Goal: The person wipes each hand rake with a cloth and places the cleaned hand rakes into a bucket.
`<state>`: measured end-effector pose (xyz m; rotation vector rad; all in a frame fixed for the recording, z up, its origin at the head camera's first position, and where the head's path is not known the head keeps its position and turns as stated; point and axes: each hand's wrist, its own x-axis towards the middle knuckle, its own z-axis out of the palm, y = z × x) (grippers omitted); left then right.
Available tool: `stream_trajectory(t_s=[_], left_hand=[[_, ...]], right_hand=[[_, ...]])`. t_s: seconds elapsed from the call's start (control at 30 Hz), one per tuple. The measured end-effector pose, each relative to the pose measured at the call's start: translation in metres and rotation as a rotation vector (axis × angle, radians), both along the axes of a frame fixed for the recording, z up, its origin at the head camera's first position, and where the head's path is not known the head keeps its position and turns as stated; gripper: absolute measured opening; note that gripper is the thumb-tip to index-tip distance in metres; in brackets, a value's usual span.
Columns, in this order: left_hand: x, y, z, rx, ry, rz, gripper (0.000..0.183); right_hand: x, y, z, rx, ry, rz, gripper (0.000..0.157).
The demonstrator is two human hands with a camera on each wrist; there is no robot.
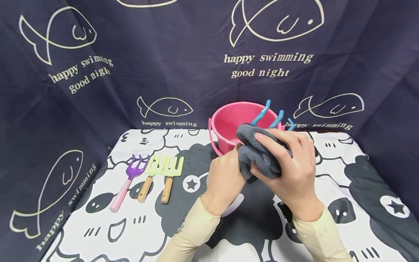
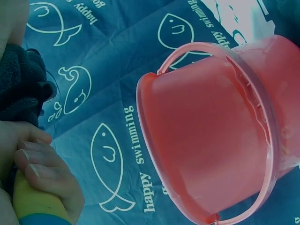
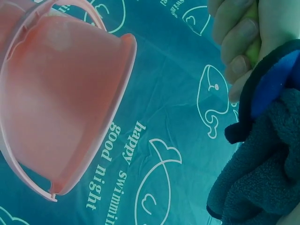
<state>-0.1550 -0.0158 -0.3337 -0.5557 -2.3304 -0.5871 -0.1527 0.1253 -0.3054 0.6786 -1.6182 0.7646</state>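
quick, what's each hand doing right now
Left hand: gripping the yellow handle of a blue-tined fork.
Right hand: holding a bunched grey cloth.

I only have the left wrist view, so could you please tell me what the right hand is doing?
Observer: The right hand grips the grey cloth.
Operator: Thank you. Does any part of the tool show beyond the cloth?
Observer: Yes, the head view shows three blue tines sticking out past it.
Operator: And could you say what else is lying on the table?
Observer: A purple fork and two green forks lie to the left of the bucket.
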Motion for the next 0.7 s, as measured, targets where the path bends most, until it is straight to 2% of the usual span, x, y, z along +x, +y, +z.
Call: stream_trajectory(t_s=[0.23, 0.37, 0.53, 0.7], left_hand=[[0.0, 0.001, -0.001, 0.006, -0.007, 0.004, 0.009], [-0.001, 0.002, -0.001, -0.001, -0.009, 0.024, 0.013], [-0.001, 0.002, -0.001, -0.028, -0.007, 0.037, 0.018], [-0.002, 0.004, -0.002, -0.026, -0.007, 0.027, 0.021]], right_hand=[[0.001, 0.004, 0.002, -0.004, -0.02, -0.017, 0.038], [-0.001, 0.008, 0.003, -0.061, -0.031, -0.034, 0.036], [-0.002, 0.016, 0.009, -0.148, -0.081, -0.04, 0.04], [0.0, 0.023, 0.014, -0.157, -0.143, -0.036, 0.042]])
